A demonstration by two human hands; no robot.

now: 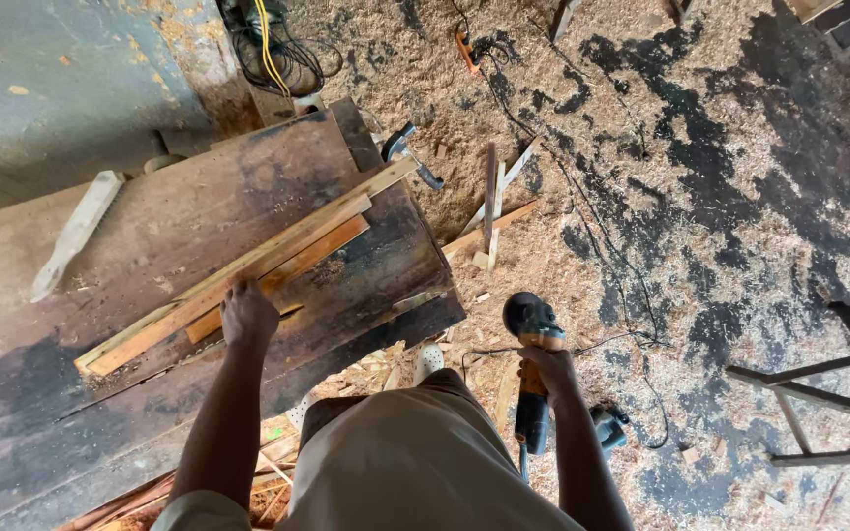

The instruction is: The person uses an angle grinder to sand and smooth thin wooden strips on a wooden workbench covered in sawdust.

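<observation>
My left hand (248, 315) presses down on a stack of long wooden strips (248, 264) that lie slantwise on a dark, worn workbench (150, 226). My right hand (546, 372) grips an orange and black angle grinder (531, 379), held low beside the bench over the sawdust floor, disc end pointing away from me. Its cord (632, 339) trails off to the right.
A clamp (407, 149) hangs at the bench's far corner. Loose wood offcuts (492, 211) lie on the sawdust-covered floor. Another power tool (607, 428) sits by my right leg. A dark metal frame (838, 393) stands at right. Tangled cables (273, 54) lie beyond the bench.
</observation>
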